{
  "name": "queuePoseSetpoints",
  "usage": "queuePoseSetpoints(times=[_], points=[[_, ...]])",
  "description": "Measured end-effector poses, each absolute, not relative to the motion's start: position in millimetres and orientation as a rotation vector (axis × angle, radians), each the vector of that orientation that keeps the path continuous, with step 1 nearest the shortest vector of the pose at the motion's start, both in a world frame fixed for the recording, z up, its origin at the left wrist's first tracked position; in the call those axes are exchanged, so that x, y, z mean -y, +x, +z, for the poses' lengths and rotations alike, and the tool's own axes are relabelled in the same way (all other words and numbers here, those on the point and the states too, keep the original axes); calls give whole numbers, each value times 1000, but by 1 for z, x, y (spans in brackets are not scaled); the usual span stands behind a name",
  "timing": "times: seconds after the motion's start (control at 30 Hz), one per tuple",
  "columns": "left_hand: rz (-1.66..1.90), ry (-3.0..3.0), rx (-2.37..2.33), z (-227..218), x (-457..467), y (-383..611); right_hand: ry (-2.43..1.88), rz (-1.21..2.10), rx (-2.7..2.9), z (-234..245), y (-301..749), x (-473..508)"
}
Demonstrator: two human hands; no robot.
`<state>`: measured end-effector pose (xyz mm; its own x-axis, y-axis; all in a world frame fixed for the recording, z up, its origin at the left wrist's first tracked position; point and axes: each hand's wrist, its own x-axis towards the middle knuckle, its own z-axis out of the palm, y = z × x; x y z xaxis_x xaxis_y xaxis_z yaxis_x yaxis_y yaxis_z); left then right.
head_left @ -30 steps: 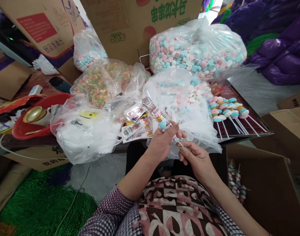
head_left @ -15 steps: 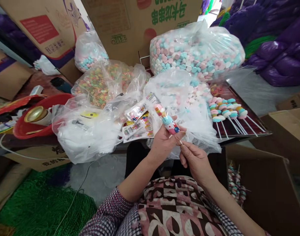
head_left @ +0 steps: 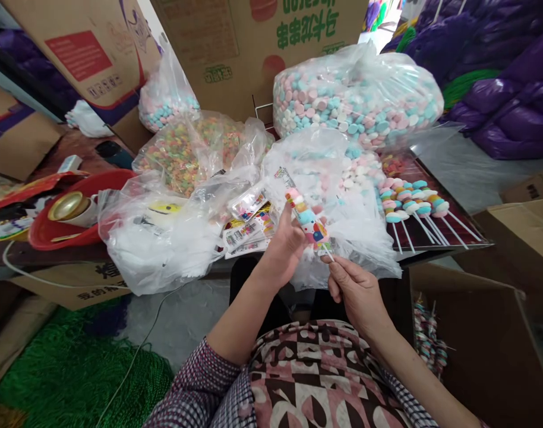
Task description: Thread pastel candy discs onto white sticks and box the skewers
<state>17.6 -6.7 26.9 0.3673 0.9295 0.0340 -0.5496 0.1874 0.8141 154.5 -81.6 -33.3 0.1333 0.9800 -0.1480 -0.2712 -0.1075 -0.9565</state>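
Head view: on the surface, a large bag of marshmallows sits toward the far edge, while unwrapped candy skewers lie at the near right corner. Over the near edge, the right hand pinches a wrapped candy skewer by its white stick; the left hand touches it, but whether that grip is closed I cannot tell.

Pastel marshmallow skewer, slanted, in printed clear wrapper; white stick in right hand.
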Motion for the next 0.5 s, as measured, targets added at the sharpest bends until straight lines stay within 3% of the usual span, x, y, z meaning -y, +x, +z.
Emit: queuePoseSetpoints(times=[0.2,0.5], points=[[1363,618,-613,36,-7,26,-1255,1360,942,-29,156,85],[1288,624,-594,26,13,35,-1063,1661,855,-18,158,78]])
